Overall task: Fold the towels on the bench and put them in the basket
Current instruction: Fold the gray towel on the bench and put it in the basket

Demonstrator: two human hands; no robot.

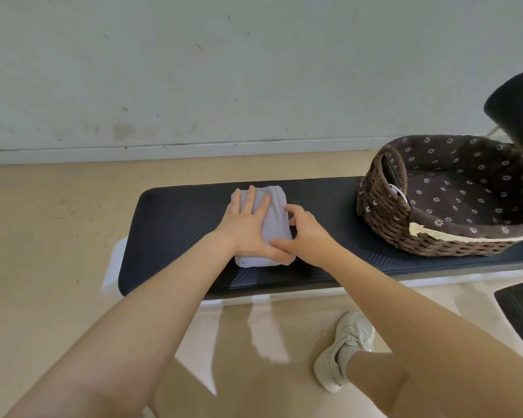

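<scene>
Folded towel (277,220) on bench (175,224), near its left end.
Left hand (248,224) lies flat on towel, fingers straight. Right hand (307,233) pinches towel's right edge, fingers curled. Basket (384,206) stands at bench's right end, apart from towel.

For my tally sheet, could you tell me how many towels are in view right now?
1. The folded towel lies on the bench, under the left hand. The basket shows none, though its right part is cut off.
</scene>
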